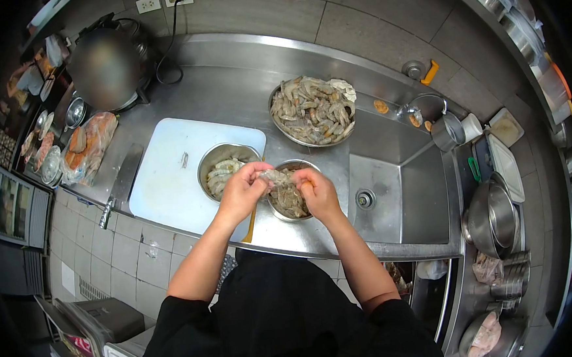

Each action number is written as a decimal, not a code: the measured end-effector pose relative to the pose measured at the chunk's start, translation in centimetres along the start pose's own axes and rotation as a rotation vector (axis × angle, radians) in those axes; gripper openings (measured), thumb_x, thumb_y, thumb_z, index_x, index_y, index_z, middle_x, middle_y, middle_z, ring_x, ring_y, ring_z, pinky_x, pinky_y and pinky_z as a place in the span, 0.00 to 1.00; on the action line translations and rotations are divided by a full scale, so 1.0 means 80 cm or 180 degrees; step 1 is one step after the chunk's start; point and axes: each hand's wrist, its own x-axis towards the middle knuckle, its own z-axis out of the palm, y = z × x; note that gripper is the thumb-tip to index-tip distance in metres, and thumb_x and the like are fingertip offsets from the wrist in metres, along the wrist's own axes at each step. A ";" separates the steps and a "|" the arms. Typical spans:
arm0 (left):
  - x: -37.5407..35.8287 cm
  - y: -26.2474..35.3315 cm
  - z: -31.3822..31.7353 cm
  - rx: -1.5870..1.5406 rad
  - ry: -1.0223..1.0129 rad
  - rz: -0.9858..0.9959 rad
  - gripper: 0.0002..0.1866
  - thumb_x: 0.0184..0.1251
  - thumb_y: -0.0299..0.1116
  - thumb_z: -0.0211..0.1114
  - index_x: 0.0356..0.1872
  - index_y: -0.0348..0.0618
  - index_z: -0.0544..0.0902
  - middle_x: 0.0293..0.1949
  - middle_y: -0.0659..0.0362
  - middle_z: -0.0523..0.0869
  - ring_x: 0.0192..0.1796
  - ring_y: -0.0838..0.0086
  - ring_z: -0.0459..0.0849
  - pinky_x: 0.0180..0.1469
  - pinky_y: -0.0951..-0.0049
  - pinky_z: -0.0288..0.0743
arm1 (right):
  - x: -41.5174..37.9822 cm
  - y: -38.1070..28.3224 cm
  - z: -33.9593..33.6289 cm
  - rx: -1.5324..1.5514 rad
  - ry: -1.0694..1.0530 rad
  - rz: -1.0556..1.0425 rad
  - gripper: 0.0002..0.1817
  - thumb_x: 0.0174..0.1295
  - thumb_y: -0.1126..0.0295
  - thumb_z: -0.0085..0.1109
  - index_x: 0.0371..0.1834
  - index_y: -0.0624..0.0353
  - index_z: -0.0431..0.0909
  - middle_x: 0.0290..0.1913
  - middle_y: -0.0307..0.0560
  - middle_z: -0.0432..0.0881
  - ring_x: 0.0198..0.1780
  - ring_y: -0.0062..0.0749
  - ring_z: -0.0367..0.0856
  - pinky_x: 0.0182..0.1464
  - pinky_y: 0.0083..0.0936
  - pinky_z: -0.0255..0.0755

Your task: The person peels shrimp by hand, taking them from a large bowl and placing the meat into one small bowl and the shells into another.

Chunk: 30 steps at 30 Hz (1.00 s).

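My left hand [243,189] pinches a greyish shrimp [275,177] with thumb and fingers. Close by, my right hand [317,191] has its fingers curled at the other end of the shrimp; its exact grip is partly hidden. Both hands are over a metal bowl [289,208] that holds grey-brown shrimp shells. Left of it, a second metal bowl [202,174] with pale peeled shrimp [220,176] stands on a white cutting board [168,179]. Behind the hands, a large metal bowl [297,140] is heaped with whole raw shrimp [313,108].
A sink [379,202] with a drain lies right of the bowls. A knife [128,174] rests at the board's left edge, near a plastic bag of orange-pink food [94,147]. Stacked metal bowls [491,218] stand far right. A blurred round object [104,70] sits at back left.
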 end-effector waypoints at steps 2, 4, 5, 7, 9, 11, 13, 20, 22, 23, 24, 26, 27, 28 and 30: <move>0.001 0.001 -0.001 -0.0144 0.0168 0.0117 0.14 0.68 0.23 0.53 0.52 0.35 0.76 0.35 0.61 0.84 0.39 0.82 0.82 0.42 0.81 0.75 | -0.002 0.008 -0.003 -0.0118 0.0036 0.0124 0.12 0.59 0.79 0.45 0.39 0.63 0.79 0.30 0.39 0.79 0.29 0.22 0.76 0.34 0.21 0.72; 0.002 0.001 -0.003 -0.0215 0.0227 0.0132 0.13 0.68 0.22 0.53 0.52 0.35 0.77 0.36 0.61 0.84 0.38 0.82 0.82 0.41 0.81 0.75 | -0.002 0.009 -0.007 -0.0229 0.0057 0.0258 0.11 0.58 0.78 0.46 0.39 0.63 0.80 0.31 0.41 0.81 0.31 0.23 0.78 0.36 0.22 0.73; 0.002 0.001 -0.004 -0.0279 0.0265 0.0138 0.13 0.68 0.22 0.53 0.52 0.35 0.77 0.36 0.61 0.85 0.38 0.82 0.83 0.41 0.81 0.75 | -0.003 0.010 -0.010 -0.0303 -0.0089 0.0470 0.10 0.58 0.77 0.48 0.38 0.63 0.80 0.35 0.46 0.82 0.35 0.32 0.80 0.41 0.26 0.74; 0.003 -0.002 -0.004 -0.0301 0.0298 0.0091 0.13 0.67 0.22 0.53 0.51 0.35 0.77 0.36 0.61 0.85 0.37 0.82 0.83 0.40 0.81 0.75 | -0.004 0.007 -0.010 -0.0377 -0.0227 0.0681 0.09 0.59 0.76 0.50 0.37 0.62 0.80 0.39 0.52 0.83 0.40 0.40 0.83 0.45 0.30 0.75; 0.005 -0.004 -0.001 -0.0320 0.0324 0.0045 0.13 0.67 0.22 0.52 0.51 0.35 0.77 0.36 0.60 0.85 0.37 0.82 0.83 0.39 0.82 0.75 | -0.004 0.005 -0.003 -0.0472 -0.0233 0.0121 0.09 0.63 0.72 0.50 0.38 0.63 0.80 0.38 0.51 0.84 0.41 0.40 0.83 0.47 0.31 0.75; 0.006 -0.006 0.007 -0.0402 0.0352 0.0007 0.14 0.66 0.21 0.52 0.50 0.34 0.77 0.35 0.60 0.84 0.35 0.82 0.82 0.38 0.82 0.75 | -0.004 0.013 0.008 -0.0242 -0.0193 0.0153 0.09 0.65 0.70 0.50 0.38 0.63 0.79 0.37 0.51 0.84 0.41 0.39 0.83 0.47 0.31 0.75; 0.009 -0.012 0.012 -0.0441 0.0317 0.0005 0.14 0.66 0.21 0.52 0.50 0.34 0.77 0.34 0.60 0.84 0.34 0.82 0.81 0.38 0.82 0.75 | -0.001 0.004 0.011 -0.0014 -0.0154 0.0185 0.10 0.67 0.68 0.50 0.38 0.63 0.79 0.36 0.50 0.84 0.41 0.39 0.83 0.47 0.30 0.74; 0.009 -0.009 0.020 -0.0375 0.0215 0.0026 0.14 0.65 0.21 0.53 0.51 0.34 0.78 0.33 0.60 0.84 0.33 0.83 0.80 0.38 0.81 0.74 | -0.004 -0.002 0.014 0.0510 -0.0223 0.0634 0.09 0.68 0.68 0.51 0.35 0.63 0.77 0.31 0.43 0.81 0.33 0.27 0.79 0.38 0.24 0.72; 0.007 -0.008 0.021 -0.0367 0.0214 -0.0012 0.14 0.66 0.21 0.53 0.51 0.33 0.78 0.33 0.60 0.84 0.33 0.83 0.79 0.38 0.81 0.74 | -0.006 0.006 0.014 0.0414 -0.0177 0.0489 0.08 0.68 0.70 0.50 0.36 0.63 0.77 0.31 0.39 0.80 0.31 0.21 0.76 0.36 0.21 0.71; 0.006 -0.007 0.021 -0.0358 0.0214 -0.0044 0.14 0.66 0.22 0.53 0.51 0.33 0.78 0.33 0.60 0.84 0.33 0.83 0.79 0.39 0.81 0.74 | -0.007 0.009 0.014 0.0373 -0.0137 0.0440 0.07 0.66 0.72 0.50 0.35 0.63 0.76 0.30 0.39 0.79 0.31 0.21 0.76 0.36 0.21 0.71; 0.004 -0.004 0.022 -0.0360 0.0214 -0.0044 0.14 0.66 0.22 0.53 0.51 0.33 0.78 0.33 0.60 0.84 0.33 0.83 0.79 0.39 0.81 0.74 | -0.005 0.001 0.014 0.0331 -0.0098 0.0389 0.06 0.65 0.73 0.51 0.35 0.63 0.76 0.30 0.39 0.79 0.30 0.22 0.75 0.36 0.21 0.71; 0.000 0.003 0.024 -0.0324 0.0250 -0.0100 0.15 0.66 0.22 0.53 0.52 0.33 0.78 0.32 0.61 0.83 0.33 0.83 0.79 0.39 0.82 0.74 | -0.006 -0.018 0.011 0.0132 0.0069 0.0335 0.06 0.62 0.72 0.52 0.32 0.63 0.76 0.28 0.44 0.79 0.29 0.27 0.76 0.35 0.26 0.71; -0.001 0.003 0.023 -0.0326 0.0261 -0.0103 0.15 0.66 0.22 0.53 0.52 0.33 0.78 0.32 0.61 0.83 0.33 0.83 0.79 0.39 0.82 0.74 | -0.006 -0.029 0.011 -0.0067 0.0237 0.0283 0.07 0.60 0.71 0.54 0.30 0.64 0.76 0.26 0.49 0.78 0.28 0.33 0.77 0.34 0.30 0.70; -0.003 0.001 0.022 -0.0317 0.0266 -0.0067 0.15 0.66 0.22 0.53 0.53 0.33 0.78 0.32 0.61 0.83 0.33 0.83 0.79 0.39 0.82 0.74 | -0.006 -0.029 0.013 -0.0064 0.0225 0.0284 0.07 0.60 0.71 0.54 0.30 0.64 0.76 0.26 0.49 0.78 0.28 0.33 0.77 0.34 0.30 0.70; -0.007 0.000 0.020 -0.0314 0.0288 -0.0040 0.15 0.67 0.23 0.53 0.53 0.33 0.78 0.32 0.61 0.83 0.33 0.83 0.79 0.39 0.82 0.74 | -0.006 -0.029 0.017 -0.0291 0.0482 -0.0121 0.06 0.58 0.72 0.53 0.29 0.64 0.76 0.25 0.47 0.78 0.28 0.32 0.77 0.34 0.29 0.70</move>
